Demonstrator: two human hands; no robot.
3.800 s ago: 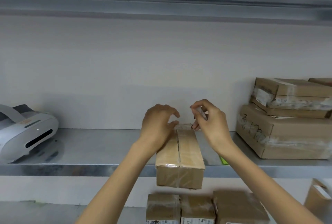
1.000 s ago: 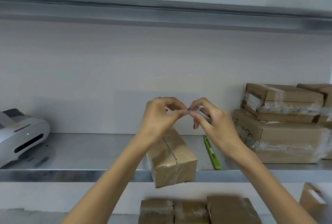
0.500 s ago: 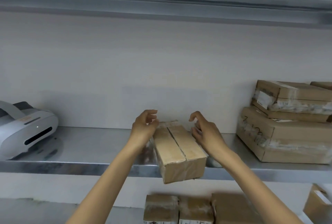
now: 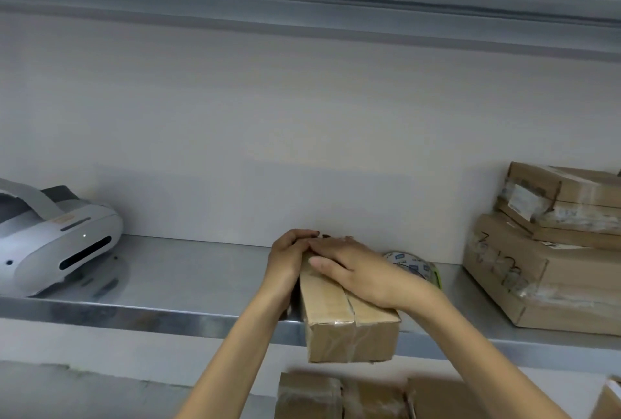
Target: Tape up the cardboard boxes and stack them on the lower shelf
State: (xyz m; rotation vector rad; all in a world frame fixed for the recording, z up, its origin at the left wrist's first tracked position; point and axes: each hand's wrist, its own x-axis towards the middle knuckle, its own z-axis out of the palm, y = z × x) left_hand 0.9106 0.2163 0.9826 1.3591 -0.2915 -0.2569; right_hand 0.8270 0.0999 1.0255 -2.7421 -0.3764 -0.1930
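At the left end of the grey metal shelf (image 4: 188,279) sits a white and grey headset-like device (image 4: 57,244), close to the front edge. Near the middle, a long narrow brown cardboard box (image 4: 342,321) lies with its near end jutting past the shelf's front edge and its far end pointing toward the back wall. Clear tape shows on that near end.

The left hand (image 4: 289,257) grips the box's far left side, fingers curled over the top edge. The right hand (image 4: 363,267) lies flat on the box's top, fingers straight and reaching across to touch the left hand.

Just behind the right hand, a roll of clear tape (image 4: 411,265) rests on the shelf near the back wall. At the right end stands a stack of taped brown cardboard boxes (image 4: 544,284). Below the front edge, more taped cardboard boxes (image 4: 336,395) stand side by side on a lower level.
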